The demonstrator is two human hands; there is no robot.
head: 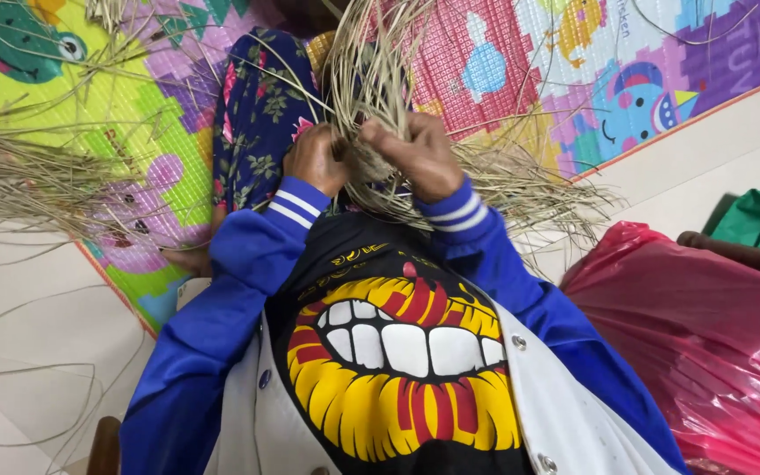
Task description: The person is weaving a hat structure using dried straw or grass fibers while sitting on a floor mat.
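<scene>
Nearest to the camera, a black shirt with a large printed mouth in yellow, red and white, under a jacket with blue sleeves and a white front. At the end of the sleeves, striped blue-and-white cuffs.

Just beyond the cuffs, both hands close together over the lap. Left hand closed around a bundle of dry straw strands, fingers curled in and hidden among the fibres. Right hand also closed on the same bundle, touching it from the other side, knuckles up. Between the two hands, the tight middle of the bundle; above the hands, long pale strands fanning upward and outward; below and to the right of the right hand, more loose ends spreading over the floor. Under the hands, a dark floral cloth with pink and green flowers, over the leg.

To the right, near the elbow, a big pink plastic bag, crumpled and shiny, and behind it a green bag, only partly seen. To the left, another heap of straw lying flat, well apart from the hands, with a few thin single strands on the pale floor.

Farthest, a colourful play mat with cartoon animals, puzzle-shaped patches in purple, green, pink and yellow, and small printed letters.
</scene>
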